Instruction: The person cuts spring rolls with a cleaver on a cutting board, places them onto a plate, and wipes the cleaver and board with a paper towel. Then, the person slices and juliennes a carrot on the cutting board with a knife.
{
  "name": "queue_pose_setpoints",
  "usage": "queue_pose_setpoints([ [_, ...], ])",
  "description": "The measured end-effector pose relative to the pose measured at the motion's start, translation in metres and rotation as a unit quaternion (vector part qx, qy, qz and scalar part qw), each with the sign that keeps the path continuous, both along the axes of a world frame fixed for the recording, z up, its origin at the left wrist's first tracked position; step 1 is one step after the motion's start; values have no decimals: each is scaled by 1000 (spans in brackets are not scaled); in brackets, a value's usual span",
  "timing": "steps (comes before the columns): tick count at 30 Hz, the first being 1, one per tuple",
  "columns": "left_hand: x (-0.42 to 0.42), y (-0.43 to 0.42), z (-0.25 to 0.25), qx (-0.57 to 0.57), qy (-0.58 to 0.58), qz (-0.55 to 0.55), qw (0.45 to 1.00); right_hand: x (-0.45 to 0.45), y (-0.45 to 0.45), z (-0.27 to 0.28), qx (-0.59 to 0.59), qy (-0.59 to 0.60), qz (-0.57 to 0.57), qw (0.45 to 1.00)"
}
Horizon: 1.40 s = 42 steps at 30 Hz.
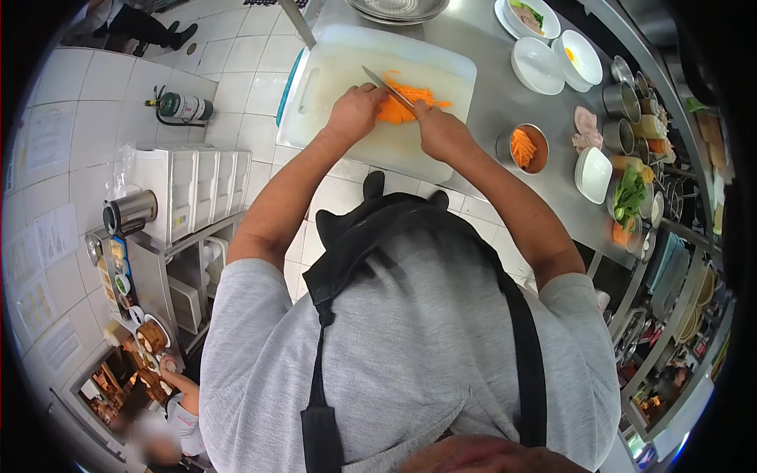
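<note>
My right hand [443,132] is wrapped round the handle of a kitchen knife [386,85], its blade slanting up and left over the carrot. With curled fingers my left hand [355,112] presses on the sliced carrot [396,113], just left of the blade. Thin carrot strips [414,92] lie beyond the knife. All of this rests on a white cutting board [339,67] with a handle slot at its left side. The left fingertips are partly hidden against the carrot.
A metal container [538,150] of carrot strips stands to the right. White bowls [538,66], pale meat pieces [585,126] and a container of leafy greens [629,197] are farther right. Metal plates [398,9] sit behind the board. Another person [183,414] is at the lower left.
</note>
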<state>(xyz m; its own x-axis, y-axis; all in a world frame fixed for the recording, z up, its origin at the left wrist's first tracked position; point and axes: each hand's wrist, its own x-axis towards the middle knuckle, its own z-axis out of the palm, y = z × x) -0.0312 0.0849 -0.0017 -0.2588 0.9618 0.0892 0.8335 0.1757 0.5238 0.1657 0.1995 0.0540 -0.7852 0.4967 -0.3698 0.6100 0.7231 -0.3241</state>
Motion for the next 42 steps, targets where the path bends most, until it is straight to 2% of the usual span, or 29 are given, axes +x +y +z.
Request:
queue_pose_setpoints([
  [8, -7, 3, -7, -23, 14, -8, 1000, 19, -15, 37, 19, -1, 20, 1000],
  [11, -2, 1, -10, -21, 6, -15, 1000, 8, -13, 1, 7, -6, -3, 1000],
  [15, -6, 3, -16, -2, 2, -16, 1000, 1, -7, 30, -13, -25, 13, 1000],
  [17, -6, 3, -13, -9, 4, -9, 1000, 15, -18, 38, 24, 12, 10, 1000],
  [20, -4, -4, -12, -15, 6, -11, 1000, 10, -19, 6, 13, -13, -6, 1000],
  [24, -5, 1, -12, -12, 1, -8, 1000, 3, -7, 27, -16, -42, 2, 999],
  [26, -6, 0, -14, -6, -1, -4, 1000, 14, -16, 30, 19, -3, 5, 1000],
  [30, -6, -1, -16, 0, 16, -12, 1000, 13, -14, 0, 30, 37, -7, 999],
  [32, -4, -2, -13, -8, 14, -12, 1000, 2, -10, 16, -7, -28, 1, 1000],
  [35, -6, -1, -16, -7, 8, -4, 1000, 13, -21, 37, 22, 5, 10, 1000],
  [38, -4, -7, -21, -4, 11, -5, 1000, 15, -26, -1, 27, 27, -7, 999],
  [42, -3, -2, -11, -11, -8, 3, 1000, 4, -14, 23, -8, -35, -5, 999],
])
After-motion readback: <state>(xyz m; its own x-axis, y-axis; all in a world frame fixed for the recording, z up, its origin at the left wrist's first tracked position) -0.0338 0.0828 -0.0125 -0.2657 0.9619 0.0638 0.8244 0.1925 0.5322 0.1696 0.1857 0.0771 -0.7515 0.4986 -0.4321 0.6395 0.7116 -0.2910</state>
